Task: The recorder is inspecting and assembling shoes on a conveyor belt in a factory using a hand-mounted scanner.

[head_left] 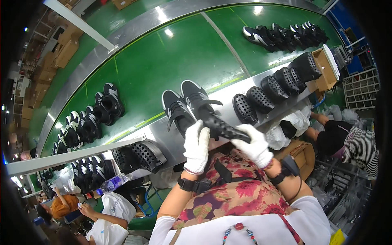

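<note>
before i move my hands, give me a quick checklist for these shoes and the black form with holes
1. Right hand has a grip on the black form: ok.
2. Left hand has a firm grip: cannot tell; it is by the heel end of the shoes, contact partly hidden.
3. Left shoe and right shoe side by side, toes pointing away from you: ok.
4. Right shoe's strap lying flat: not ok, it sticks out sideways.
5. Form's tip inside the right shoe: cannot tell, the opening is hidden.
</note>
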Demonstrator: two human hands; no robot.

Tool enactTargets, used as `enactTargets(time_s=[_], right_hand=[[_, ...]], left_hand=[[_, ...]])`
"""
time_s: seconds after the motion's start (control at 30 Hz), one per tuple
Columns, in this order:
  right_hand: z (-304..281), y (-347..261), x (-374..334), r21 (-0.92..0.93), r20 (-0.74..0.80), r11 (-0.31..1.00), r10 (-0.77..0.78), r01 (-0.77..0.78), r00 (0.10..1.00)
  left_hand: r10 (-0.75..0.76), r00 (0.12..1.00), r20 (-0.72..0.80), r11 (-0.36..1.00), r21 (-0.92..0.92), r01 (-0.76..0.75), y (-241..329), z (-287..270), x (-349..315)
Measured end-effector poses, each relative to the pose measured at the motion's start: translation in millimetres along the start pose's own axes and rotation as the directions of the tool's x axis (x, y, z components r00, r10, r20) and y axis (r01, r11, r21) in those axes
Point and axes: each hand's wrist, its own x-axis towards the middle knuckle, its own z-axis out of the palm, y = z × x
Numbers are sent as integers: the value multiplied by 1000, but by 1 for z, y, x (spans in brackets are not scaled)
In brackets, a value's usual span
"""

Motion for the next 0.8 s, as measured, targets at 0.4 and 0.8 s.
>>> enactTargets(time_s=[0.4, 0.8], right_hand=[[-1, -12, 56, -553, 294, 757, -214, 348, 932], [104, 45, 82, -611, 92, 756, -229, 237, 969]], left_hand=[[102, 925, 366, 771, 558, -306, -34, 7, 72], [138, 945, 295, 825, 494, -275, -30, 9, 70]])
